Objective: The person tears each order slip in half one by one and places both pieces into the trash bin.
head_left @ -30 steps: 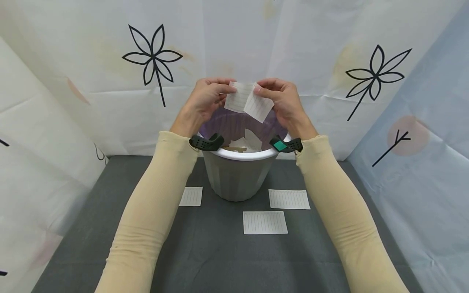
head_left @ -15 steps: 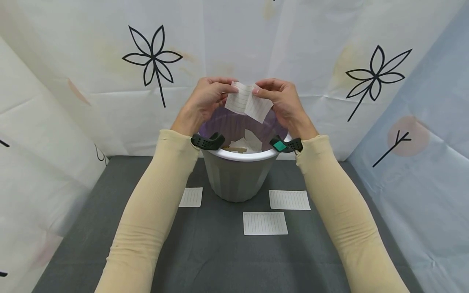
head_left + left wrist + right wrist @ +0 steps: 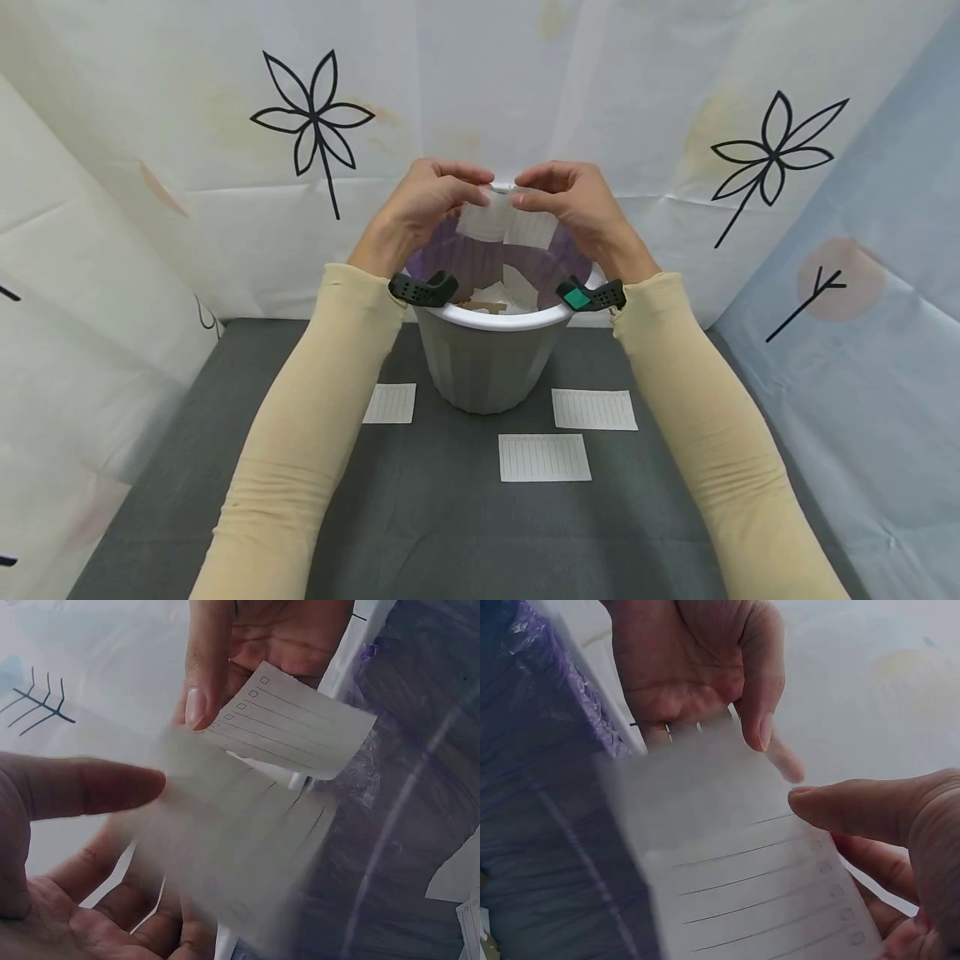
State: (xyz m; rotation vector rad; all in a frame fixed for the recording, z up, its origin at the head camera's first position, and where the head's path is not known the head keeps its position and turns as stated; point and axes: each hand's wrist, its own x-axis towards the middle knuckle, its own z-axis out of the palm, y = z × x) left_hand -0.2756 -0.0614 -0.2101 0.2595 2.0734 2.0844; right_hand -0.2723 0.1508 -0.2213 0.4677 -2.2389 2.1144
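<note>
Two small pieces of ruled white paper hang over the bin's mouth: the left paper piece (image 3: pixel 482 223) and the right paper piece (image 3: pixel 531 232). My left hand (image 3: pixel 429 198) is just above the left piece, thumb and forefinger parted. Opposite it, my right hand (image 3: pixel 583 204) has its thumb apart from its forefinger, close to the top of the right piece. In the left wrist view, the nearer paper piece (image 3: pixel 232 840) is blurred beside the thumb. Below stands a grey bin (image 3: pixel 487 367) with a white rim and a purple liner (image 3: pixel 446 258); paper scraps (image 3: pixel 517 287) lie inside.
On the dark grey cloth lie a ruled card (image 3: pixel 392 403) left of the bin, another ruled card (image 3: pixel 595 409) to its right and a third ruled card (image 3: pixel 544 457) in front. White printed sheeting (image 3: pixel 480 75) hangs behind, and pale blue sheeting (image 3: pixel 885 358) on the right.
Thumbs and forefingers of both hands have parted, and both paper pieces have dropped a little lower toward the bin. The forearms have hardly moved; the cards on the cloth lie as before.
</note>
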